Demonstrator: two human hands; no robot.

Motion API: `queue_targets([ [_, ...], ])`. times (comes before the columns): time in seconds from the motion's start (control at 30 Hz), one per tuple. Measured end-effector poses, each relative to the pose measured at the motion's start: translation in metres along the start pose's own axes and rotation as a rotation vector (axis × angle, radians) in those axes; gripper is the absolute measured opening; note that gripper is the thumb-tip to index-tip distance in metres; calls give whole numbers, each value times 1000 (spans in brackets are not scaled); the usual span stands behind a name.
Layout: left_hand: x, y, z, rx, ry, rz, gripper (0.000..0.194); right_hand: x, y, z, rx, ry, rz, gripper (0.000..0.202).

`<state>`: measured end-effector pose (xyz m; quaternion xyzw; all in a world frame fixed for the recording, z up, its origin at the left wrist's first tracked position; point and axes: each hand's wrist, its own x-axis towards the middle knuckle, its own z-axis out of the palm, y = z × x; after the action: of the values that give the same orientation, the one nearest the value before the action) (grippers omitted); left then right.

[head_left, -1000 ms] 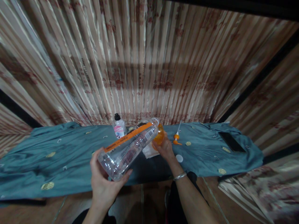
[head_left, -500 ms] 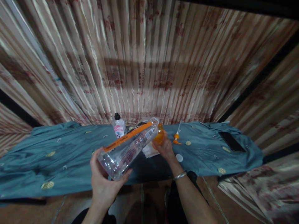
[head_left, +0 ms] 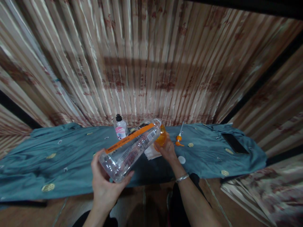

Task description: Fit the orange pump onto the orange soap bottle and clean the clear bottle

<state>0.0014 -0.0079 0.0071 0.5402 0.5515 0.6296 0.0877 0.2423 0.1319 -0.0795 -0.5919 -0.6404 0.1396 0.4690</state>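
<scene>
My left hand [head_left: 106,186] is wrapped round the lower end of a large clear bottle [head_left: 131,149] with an orange band and a printed label. The bottle lies tilted in the air, its neck end up and to the right. My right hand [head_left: 166,148] grips an orange, see-through bottle [head_left: 161,136] beside that neck end. Whether the two touch is hidden. Under them sits a white tissue or cloth [head_left: 151,152]. An orange pump head with a tube [head_left: 179,140] lies right of my right hand, and a white round disc [head_left: 181,160] is near my wrist.
A clear bottle with a black cap and pink label [head_left: 121,128] stands at the back, left of the large bottle. A black phone [head_left: 234,143] lies at the right on the teal cloth [head_left: 78,157]. Striped curtains [head_left: 151,63] hang behind the table.
</scene>
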Motion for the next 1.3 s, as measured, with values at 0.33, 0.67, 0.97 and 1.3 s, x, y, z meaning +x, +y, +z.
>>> queue_targets([
  [0.33,4,2,3,-24,28,10,90,-1,-13,-9,-2,2,56,69],
  [0.67,7,13,8,-122,34,-85,91,1,-17,-19,41,-61,91,71],
  [0.97,5,8,6,-45,-10,-31,96,1,-21,-27,141,-117,79,66],
  [1.3,4,5,7,-32,-12,23,94,2,-21,-35,106,-153,62,69],
])
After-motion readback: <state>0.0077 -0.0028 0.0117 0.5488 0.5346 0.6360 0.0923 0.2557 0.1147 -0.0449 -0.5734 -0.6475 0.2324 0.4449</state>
